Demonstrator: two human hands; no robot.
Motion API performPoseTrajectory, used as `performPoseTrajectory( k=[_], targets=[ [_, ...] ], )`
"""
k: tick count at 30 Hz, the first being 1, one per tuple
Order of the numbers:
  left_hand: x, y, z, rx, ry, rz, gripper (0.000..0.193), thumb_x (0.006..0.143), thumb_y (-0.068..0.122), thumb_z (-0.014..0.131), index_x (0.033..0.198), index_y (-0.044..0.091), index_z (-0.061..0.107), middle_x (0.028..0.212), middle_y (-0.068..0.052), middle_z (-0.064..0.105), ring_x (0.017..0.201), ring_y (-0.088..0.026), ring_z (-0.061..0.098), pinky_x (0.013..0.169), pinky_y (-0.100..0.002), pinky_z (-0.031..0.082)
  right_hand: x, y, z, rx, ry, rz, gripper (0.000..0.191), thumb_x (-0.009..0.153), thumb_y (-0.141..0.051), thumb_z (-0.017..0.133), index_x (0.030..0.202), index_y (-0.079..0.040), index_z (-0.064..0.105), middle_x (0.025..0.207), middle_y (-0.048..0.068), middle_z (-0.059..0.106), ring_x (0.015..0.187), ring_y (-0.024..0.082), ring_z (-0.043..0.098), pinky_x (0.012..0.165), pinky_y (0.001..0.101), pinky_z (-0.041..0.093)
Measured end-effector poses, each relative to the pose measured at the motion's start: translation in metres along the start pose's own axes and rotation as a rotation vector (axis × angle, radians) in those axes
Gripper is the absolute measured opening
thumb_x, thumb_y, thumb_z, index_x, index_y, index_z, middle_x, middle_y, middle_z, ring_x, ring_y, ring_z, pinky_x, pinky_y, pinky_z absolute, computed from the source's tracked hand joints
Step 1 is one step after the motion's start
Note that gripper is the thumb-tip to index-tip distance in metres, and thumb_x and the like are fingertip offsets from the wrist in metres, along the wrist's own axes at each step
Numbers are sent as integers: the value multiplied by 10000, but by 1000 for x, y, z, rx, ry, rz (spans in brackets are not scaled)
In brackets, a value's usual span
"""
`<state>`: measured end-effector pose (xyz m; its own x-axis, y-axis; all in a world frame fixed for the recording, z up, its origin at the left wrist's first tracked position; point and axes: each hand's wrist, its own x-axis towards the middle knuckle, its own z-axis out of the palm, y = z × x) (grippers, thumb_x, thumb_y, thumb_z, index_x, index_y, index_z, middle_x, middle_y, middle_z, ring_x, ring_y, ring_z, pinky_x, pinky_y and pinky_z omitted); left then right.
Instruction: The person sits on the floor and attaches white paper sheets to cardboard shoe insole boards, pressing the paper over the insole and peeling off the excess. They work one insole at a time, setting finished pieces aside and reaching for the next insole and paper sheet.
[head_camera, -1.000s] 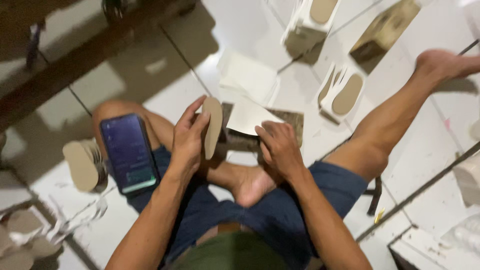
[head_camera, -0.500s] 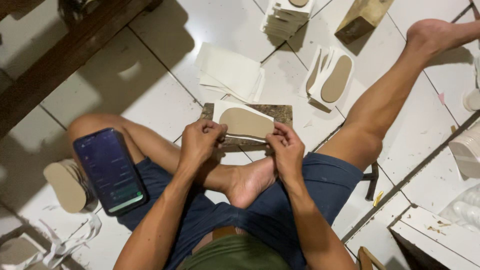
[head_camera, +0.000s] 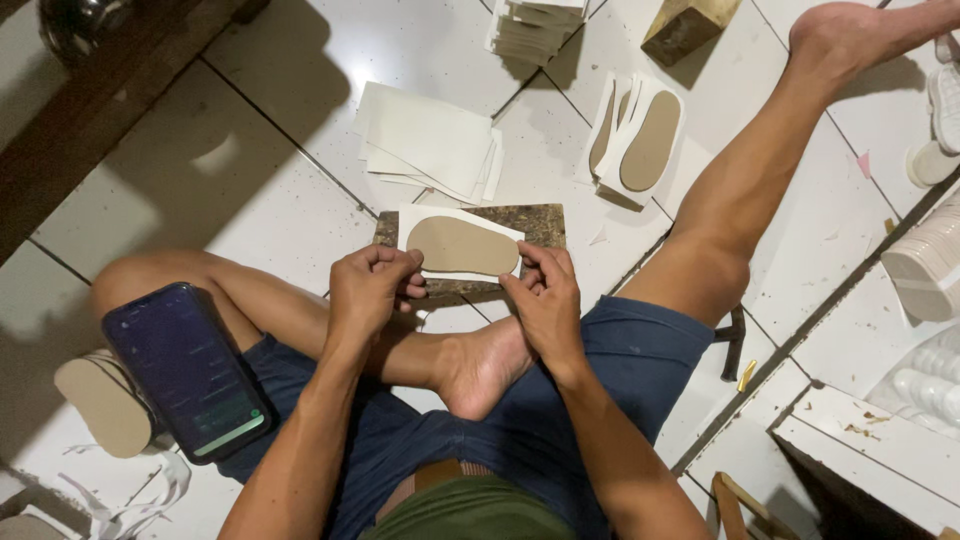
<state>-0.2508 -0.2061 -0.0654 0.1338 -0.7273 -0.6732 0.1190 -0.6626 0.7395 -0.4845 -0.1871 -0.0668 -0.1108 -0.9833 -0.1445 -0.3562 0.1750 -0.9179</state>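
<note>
A tan sole-shaped insole (head_camera: 462, 246) lies flat on a white sheet (head_camera: 510, 236), which rests on a dark rectangular board (head_camera: 545, 225) on the tiled floor. My left hand (head_camera: 372, 290) pinches the left end of the sheet and insole. My right hand (head_camera: 545, 300) holds the right end from below. Both hands are just above my folded leg and foot (head_camera: 480, 365).
A phone (head_camera: 188, 370) rests on my left thigh. A stack of white sheets (head_camera: 430, 140) lies beyond the board, with finished insoles on sheets (head_camera: 645, 140) to the right. More tan insoles (head_camera: 100, 405) are stacked at left. My right leg (head_camera: 780, 160) stretches out.
The view has shifted slightly nearer. Half a second ago both hands were pressing the insole on the sheet at the board; one second ago my left hand held the insole upright.
</note>
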Motion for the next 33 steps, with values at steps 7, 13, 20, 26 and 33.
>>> performPoseTrajectory(
  k=[7, 13, 20, 26, 33],
  targets=[
    [2, -2, 3, 33, 59, -12, 291, 876, 241, 777, 899, -30, 673, 697, -118, 692, 559, -193, 635, 457, -310, 479, -7, -12, 7, -202, 49, -139, 415, 847, -41, 772, 1251, -14, 683, 1092, 100, 590, 854, 167, 587, 727, 274, 527],
    [-21, -4, 10, 642, 264, 436, 319, 925, 341, 777, 949, 34, 692, 789, -157, 729, 724, -321, 703, 659, -441, 535, -11, -8, 8, -325, -12, -316, 327, 903, -56, 739, 1230, -67, 735, 1130, 142, 588, 961, 246, 631, 810, 329, 547],
    [-43, 10, 34, 1276, 317, 1368, 777, 606, 375, 748, 1347, 167, 647, 1363, -174, 601, 1296, -317, 534, 1049, -534, 369, -1, 14, 4, 62, 8, -60, 462, 910, -74, 734, 1360, -39, 638, 1072, 59, 634, 892, 147, 595, 792, 282, 538],
    [-74, 3, 26, 797, -98, 980, 434, 899, 126, 683, 1323, 48, 639, 1302, -153, 674, 1237, -277, 620, 1036, -428, 463, -7, -4, -12, 493, 38, 91, 323, 1037, -149, 626, 1317, 7, 666, 1019, 38, 691, 894, 86, 628, 794, 210, 539],
    [-77, -1, 9, -347, -256, 325, 225, 911, 113, 705, 1113, 13, 700, 928, -44, 747, 793, -84, 672, 713, -232, 552, -24, -50, 5, 603, -106, 230, 159, 924, -60, 728, 1038, 50, 734, 901, 55, 733, 764, 88, 654, 699, 233, 538]
  ],
)
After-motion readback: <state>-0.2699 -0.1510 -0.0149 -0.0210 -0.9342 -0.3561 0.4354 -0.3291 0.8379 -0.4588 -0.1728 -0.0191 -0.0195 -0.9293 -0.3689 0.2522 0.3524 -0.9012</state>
